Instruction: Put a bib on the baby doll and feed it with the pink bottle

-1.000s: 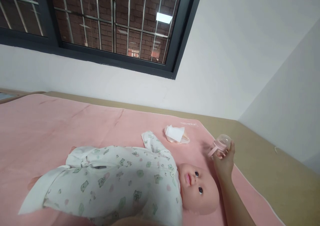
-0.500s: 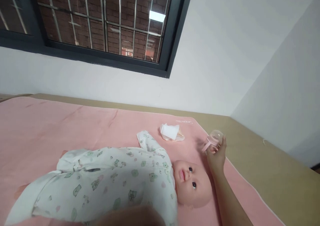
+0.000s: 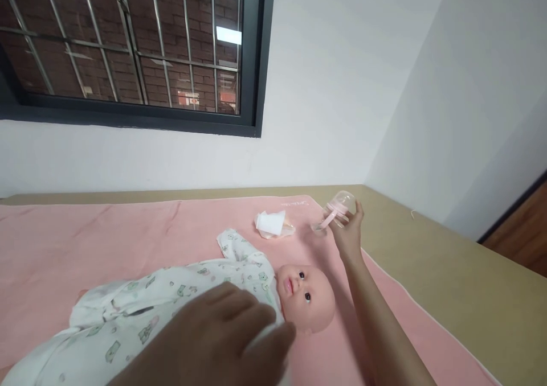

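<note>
Two hands show: the right hand (image 3: pixel 349 235) grips a bottle (image 3: pixel 338 209), tilted, at the pink mat's (image 3: pixel 106 238) far right corner; the near left hand (image 3: pixel 231 337) blocks part of the doll (image 3: pixel 166 289), its closure impossible to tell. Firm, even finger pressure would suit the bottle.

dark-framed window (image 3: pixel 257 84) over there in the white wall (image 3: pixel 320 78), metal bars (image 3: pixel 187 38) across it, brown brick (image 3: pixel 173 21) beyond, pink mat (image 3: pixel 106 238) on a tan surface (image 3: pixel 410 243), small white packet (image 3: pixel 271 222) lying on the mat
</note>
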`<act>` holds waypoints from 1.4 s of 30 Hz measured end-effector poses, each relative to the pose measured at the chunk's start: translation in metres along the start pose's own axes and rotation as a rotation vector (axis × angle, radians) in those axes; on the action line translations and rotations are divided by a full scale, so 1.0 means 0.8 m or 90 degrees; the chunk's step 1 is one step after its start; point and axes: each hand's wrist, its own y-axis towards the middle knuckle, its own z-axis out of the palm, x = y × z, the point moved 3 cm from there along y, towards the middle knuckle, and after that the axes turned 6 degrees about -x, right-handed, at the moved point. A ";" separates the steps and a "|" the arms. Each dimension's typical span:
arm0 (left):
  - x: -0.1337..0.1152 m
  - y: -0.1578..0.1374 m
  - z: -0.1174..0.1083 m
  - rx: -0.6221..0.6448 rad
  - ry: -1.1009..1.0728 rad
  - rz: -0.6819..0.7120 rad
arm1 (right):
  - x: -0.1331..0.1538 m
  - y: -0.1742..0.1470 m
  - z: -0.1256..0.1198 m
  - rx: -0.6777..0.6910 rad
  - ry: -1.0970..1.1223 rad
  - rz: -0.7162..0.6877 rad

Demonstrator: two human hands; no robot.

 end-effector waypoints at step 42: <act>0.077 0.009 0.014 -0.186 0.003 -0.330 | 0.180 -0.190 0.055 0.547 0.114 -0.051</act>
